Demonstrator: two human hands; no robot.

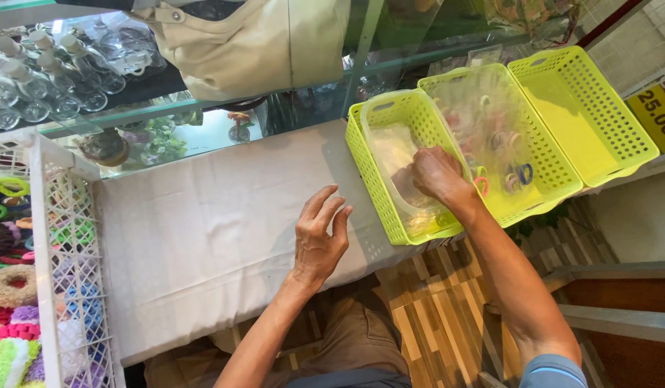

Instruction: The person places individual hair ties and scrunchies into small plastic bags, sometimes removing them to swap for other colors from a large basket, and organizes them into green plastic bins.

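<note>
Hands of a seated person work over a white cloth-covered counter [203, 215]. Right hand [436, 174] reaches into the nearest lime-green basket [375, 183], at two o'clock from the left hand; its fingers are curled onto a clear plastic bag [393, 154] inside, though how firm the hold is I cannot tell. Basket's long axis runs from five toward eleven o'clock. Left hand [318, 241] hovers open and empty, fingers spread, pointing to one o'clock. Two more green baskets [562, 136] sit just beside, at three o'clock.
</note>
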